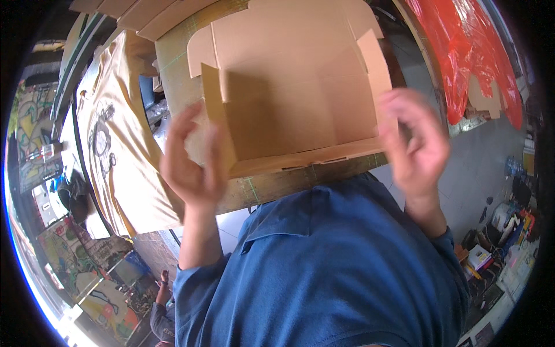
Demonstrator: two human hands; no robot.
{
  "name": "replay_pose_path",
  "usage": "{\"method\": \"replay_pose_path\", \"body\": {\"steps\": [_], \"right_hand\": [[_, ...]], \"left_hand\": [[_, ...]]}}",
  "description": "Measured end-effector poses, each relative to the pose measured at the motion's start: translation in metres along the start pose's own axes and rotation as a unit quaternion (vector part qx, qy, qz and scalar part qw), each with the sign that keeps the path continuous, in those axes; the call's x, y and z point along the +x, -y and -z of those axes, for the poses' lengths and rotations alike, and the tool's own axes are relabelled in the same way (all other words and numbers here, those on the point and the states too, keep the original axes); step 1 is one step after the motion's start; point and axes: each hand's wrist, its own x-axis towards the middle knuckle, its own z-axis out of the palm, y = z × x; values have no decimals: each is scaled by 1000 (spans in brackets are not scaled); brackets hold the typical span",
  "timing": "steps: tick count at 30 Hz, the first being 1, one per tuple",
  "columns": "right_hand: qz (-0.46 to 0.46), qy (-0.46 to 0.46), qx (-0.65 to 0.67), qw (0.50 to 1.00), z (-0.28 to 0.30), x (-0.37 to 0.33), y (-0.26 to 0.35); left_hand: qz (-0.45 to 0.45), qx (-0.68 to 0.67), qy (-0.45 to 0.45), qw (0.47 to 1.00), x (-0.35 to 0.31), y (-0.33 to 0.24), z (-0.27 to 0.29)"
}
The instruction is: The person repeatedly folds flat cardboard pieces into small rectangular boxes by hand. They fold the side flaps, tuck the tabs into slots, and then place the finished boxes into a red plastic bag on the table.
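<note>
A brown cardboard box lies on the table in front of me, its lid panel laid back on the far side. The left and right walls stand up, and the near wall is folded up low. Beside the left wall is my left hand, fingers curved and apart with nothing in them. My right hand is at the outside of the right wall, thumb and fingers apart; motion blurs it, and whether it touches the cardboard is hard to make out.
Flat brown cardboard rests at the far left. A cream printed T-shirt is spread out on the left. Red plastic bags hang at the far right. Lower left, another person's arm shows. Clutter fills the lower right.
</note>
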Motion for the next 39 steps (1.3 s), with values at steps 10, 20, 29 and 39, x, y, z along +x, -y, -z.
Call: {"method": "replay_pose_path", "body": {"steps": [10, 20, 29, 39], "right_hand": [[-132, 53, -1, 990, -11, 43, -59], [-118, 194, 83, 970, -1, 56, -71], [-165, 143, 45, 975, -8, 52, -65], [-277, -106, 298, 907, -32, 33, -49]], "left_hand": [[203, -108, 170, 958, 35, 30, -28], [297, -180, 230, 909, 43, 35, -19], [374, -259, 102, 885, 37, 18, -24], [370, -433, 54, 820, 8, 39, -22]]}}
